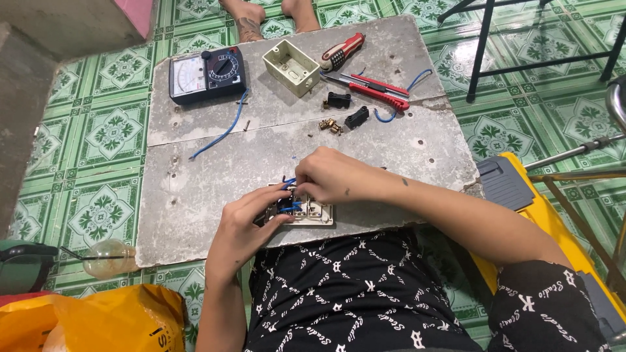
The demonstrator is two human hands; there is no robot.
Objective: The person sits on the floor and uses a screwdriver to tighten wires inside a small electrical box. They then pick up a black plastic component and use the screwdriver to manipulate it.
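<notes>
Two hands work together; our left hand pinches the cream plastic switch plate, our right hand closes on its blue wires. We judge slow, steady seating best.

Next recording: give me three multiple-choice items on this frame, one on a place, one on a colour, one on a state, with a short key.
1. Where does the dark analogue multimeter with the round dial lie on the grey concrete slab?
A. far left corner
B. near right edge
C. under the hands

2. What colour is the loose thin wire lying below the meter?
A. yellow
B. blue
C. white

3. What are the left hand and right hand doing?
A. resting on the lap
B. both on the white switch plate with blue wires
C. lifting the cream plastic wall box

Key: 1 A, the meter sits at the slab's far left corner; 2 B, the strand is blue; 3 B, both hands' fingers meet on the plate, while the box sits untouched.
</notes>
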